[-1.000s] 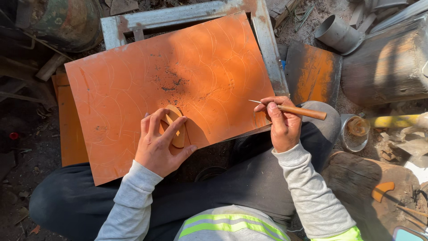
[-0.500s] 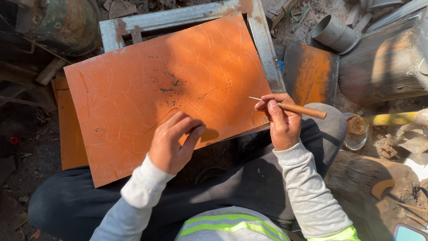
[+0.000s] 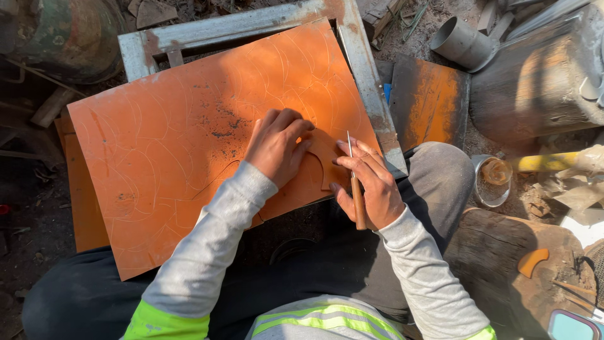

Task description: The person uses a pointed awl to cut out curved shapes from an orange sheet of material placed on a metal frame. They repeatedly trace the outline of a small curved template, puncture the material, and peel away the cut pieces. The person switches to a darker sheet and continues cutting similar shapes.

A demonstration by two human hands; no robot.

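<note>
Left hand (image 3: 277, 150) lies fingers-down, curled, pressing a curved orange template (image 3: 324, 165) onto the orange sheet (image 3: 189, 138) near its 4 o'clock edge; right hand (image 3: 371, 182), at 3 o'clock of the left, fingers closed around a wooden-handled scriber (image 3: 356, 189), tip at the template's edge.

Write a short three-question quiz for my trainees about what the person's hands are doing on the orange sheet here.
1. True or false: the left hand presses a curved template flat on the orange sheet.
2. What does the right hand hold?
A. a wooden-handled scriber
B. a paintbrush
C. a pair of pliers
3. Fill in: the scriber's metal tip points toward the ____ edge of the sheet, beside the template.

Key
1. True.
2. A.
3. Far: the tip points away from the person, with the handle lying in the palm.
</note>
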